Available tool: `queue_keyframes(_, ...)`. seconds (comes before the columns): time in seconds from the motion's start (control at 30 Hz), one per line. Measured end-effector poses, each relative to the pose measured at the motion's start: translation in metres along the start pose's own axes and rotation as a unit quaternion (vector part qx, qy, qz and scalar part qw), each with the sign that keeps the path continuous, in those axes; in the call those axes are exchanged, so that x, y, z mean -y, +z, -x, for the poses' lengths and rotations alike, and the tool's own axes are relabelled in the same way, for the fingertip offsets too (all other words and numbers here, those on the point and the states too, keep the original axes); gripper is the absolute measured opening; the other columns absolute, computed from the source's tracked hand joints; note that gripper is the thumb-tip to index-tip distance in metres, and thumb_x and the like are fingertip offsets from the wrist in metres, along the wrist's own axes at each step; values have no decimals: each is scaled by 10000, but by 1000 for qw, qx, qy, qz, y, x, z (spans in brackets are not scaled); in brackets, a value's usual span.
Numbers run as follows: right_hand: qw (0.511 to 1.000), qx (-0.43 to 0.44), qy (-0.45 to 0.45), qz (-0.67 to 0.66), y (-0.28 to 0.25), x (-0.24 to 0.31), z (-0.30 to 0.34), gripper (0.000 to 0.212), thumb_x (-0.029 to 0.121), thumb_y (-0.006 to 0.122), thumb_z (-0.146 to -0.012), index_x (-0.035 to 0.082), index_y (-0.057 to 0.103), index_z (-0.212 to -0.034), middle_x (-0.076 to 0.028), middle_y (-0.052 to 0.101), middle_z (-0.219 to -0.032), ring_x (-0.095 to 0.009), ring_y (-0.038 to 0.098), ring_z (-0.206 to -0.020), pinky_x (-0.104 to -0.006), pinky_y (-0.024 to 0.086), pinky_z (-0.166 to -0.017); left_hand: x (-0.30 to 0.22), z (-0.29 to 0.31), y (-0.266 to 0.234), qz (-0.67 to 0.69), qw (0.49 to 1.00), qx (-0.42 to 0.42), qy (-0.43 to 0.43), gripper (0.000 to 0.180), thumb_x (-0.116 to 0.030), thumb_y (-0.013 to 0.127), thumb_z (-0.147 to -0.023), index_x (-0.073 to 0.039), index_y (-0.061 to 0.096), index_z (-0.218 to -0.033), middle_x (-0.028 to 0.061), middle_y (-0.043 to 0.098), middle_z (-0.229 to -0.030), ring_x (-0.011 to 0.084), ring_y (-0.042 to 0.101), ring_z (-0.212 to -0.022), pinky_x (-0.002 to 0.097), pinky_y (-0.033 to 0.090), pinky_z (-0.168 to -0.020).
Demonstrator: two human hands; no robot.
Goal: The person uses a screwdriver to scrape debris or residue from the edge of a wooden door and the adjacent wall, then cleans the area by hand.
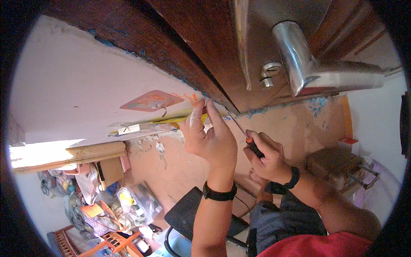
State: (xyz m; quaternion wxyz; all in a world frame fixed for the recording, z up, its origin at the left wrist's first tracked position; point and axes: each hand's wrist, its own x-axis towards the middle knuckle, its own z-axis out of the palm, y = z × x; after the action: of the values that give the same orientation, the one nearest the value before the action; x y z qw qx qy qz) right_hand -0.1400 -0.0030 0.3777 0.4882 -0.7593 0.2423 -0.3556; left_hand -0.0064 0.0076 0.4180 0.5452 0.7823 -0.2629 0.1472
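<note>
My right hand (272, 156) grips a screwdriver (255, 148) with a black and orange handle. Its thin metal shaft points up and left, and the tip is close to the lower end of a dark brown wooden door (201, 38), by the narrow gap along its edge. To the left, my left hand (212, 139) is raised with thumb and forefinger pinched together beside the wooden frame (141, 47). Whatever lies between those fingertips is too small to make out. Both wrists wear black bands.
A shiny metal fitting (299, 60) and a small metal latch (269, 73) are on the door at upper right. A pinkish hook plate (152, 101) is on the pale wall. A black chair (188, 212) stands below, beside a clear plastic box (143, 201) and clutter.
</note>
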Motion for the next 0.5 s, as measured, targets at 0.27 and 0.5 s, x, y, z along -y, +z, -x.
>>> queue_keyframes(0.27, 989, 83, 83, 90, -35, -4, 16, 398, 111, 627, -818, 53, 523, -1198, -87, 609, -905, -246, 601, -785, -362, 395, -684, -4, -2, 13, -103, 988, -55, 99, 134, 42, 687, -758, 9, 657, -884, 122, 654, -798, 261, 595, -718, 348, 479, -661)
queue_keyframes(0.5, 983, 126, 73, 110, -59, -6, 17, 410, 149, 630, -811, 53, 526, -1196, -89, 612, -889, -274, 580, -751, -378, 372, -685, -8, -2, 13, -113, 986, -82, 88, 175, 50, 696, -744, 28, 657, -912, 130, 650, -782, 278, 590, -699, 359, 484, -641)
